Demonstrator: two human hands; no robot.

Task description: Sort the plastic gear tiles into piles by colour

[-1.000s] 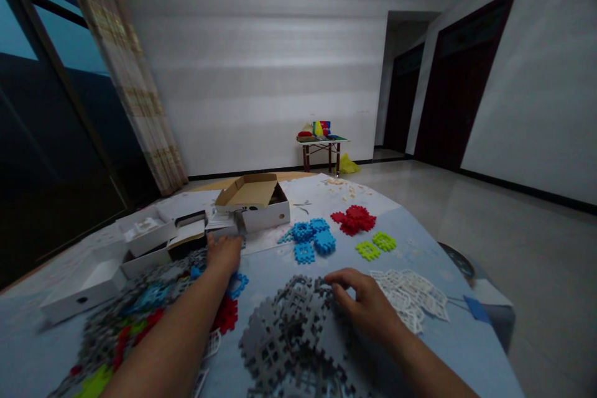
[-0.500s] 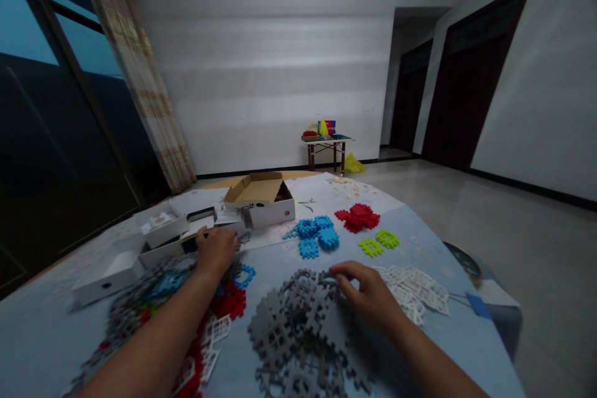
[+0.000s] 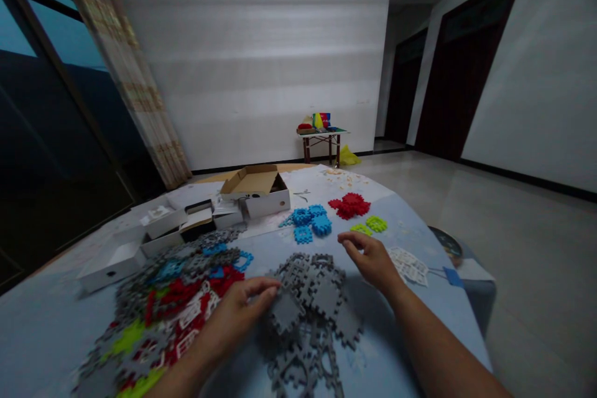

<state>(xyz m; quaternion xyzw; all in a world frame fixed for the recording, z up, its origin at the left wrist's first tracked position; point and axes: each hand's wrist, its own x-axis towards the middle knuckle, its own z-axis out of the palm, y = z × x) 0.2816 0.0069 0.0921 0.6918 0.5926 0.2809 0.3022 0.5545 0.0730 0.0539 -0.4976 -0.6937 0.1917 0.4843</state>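
My left hand is at the left side of a heap of grey interlocking pieces. Its thumb and fingers are closed on the edge of a flat, square grey tile with toothed edges, which overlaps the heap. My right hand hovers just right of the heap, thumb and forefinger apart, with nothing visible between them. Left of my left hand spreads a mixed pile of grey, red, white, blue and lime pieces. White lattice pieces lie to the right of my right hand.
Blue pieces, red pieces and lime pieces form separate groups farther back. An opened cardboard box and white trays stand at the back left. Scissors lie behind the blue group. A stool is beyond the table's right edge.
My left hand has come from the far end of the mixed pile to the grey heap, with a grey tile in its fingers. My right hand has lifted off the heap.
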